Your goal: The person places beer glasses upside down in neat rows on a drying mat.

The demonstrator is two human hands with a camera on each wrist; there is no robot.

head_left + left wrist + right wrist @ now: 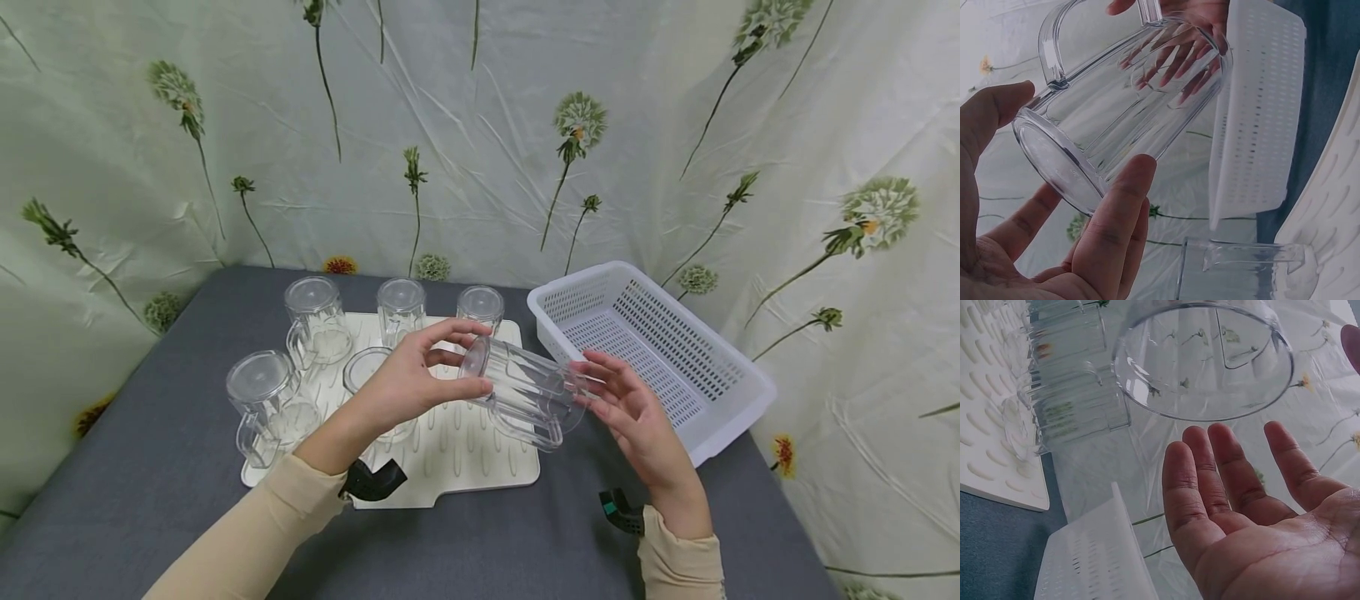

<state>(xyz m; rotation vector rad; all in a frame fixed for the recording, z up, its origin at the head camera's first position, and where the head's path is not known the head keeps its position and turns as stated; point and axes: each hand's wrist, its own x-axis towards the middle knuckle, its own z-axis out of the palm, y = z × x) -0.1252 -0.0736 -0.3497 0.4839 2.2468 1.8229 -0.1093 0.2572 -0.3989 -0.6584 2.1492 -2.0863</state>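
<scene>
My left hand (pixel 408 375) holds a clear glass mug (pixel 517 383) by its base end, the thumb on one side and the fingers on the other. The mug is tilted on its side above the drying mat, its handle (pixel 1054 50) pointing down toward me and its rim to the right. My right hand (pixel 637 417) is right at the rim, its fingers (pixel 1229 456) extended and spread just below the opening in the right wrist view. Several similar mugs (pixel 258 379) stand upside down on the white ridged drying mat (pixel 480 462).
A white perforated plastic basket (pixel 720 392) sits at the right behind my right hand, its inside showing no mugs. Dark grey cloth (pixel 172 417) covers the table. A pale curtain (pixel 480 142) with a dandelion print hangs along the back and sides.
</scene>
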